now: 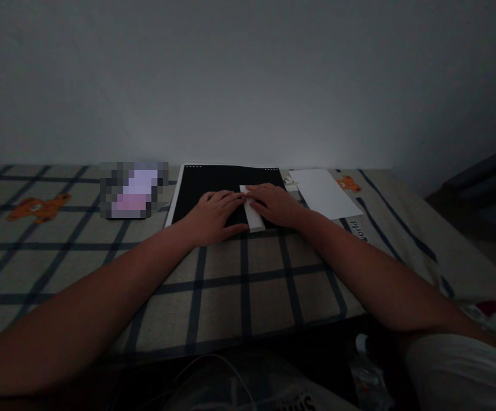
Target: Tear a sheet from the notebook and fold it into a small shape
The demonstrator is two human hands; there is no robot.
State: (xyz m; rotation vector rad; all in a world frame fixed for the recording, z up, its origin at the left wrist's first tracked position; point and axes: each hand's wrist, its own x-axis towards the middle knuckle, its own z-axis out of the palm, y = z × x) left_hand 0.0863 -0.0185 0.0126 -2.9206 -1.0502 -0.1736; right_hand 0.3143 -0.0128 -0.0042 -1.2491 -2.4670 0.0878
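Note:
A narrow folded strip of white paper (pixel 254 220) lies on a black board (pixel 226 176) with a pale edge. My left hand (pixel 216 218) rests flat on the board, its fingers stretched out and fingertips at the strip's left edge, the thumb pointing towards its near end. From the right, my right hand (pixel 275 204) lies over the strip's right side with fingers extended and pressing on it. The fingertips of both hands almost meet near the strip's far end. Neither hand is wrapped around anything.
A white sheet (pixel 327 194) lies right of the board, beside small white scraps (pixel 289 181). To the left is a blurred-out phone-like object (pixel 134 191). A checked cloth (pixel 239 268) covers the table against a wall (pixel 248 85). A clear bottle (pixel 367 371) stands below the edge.

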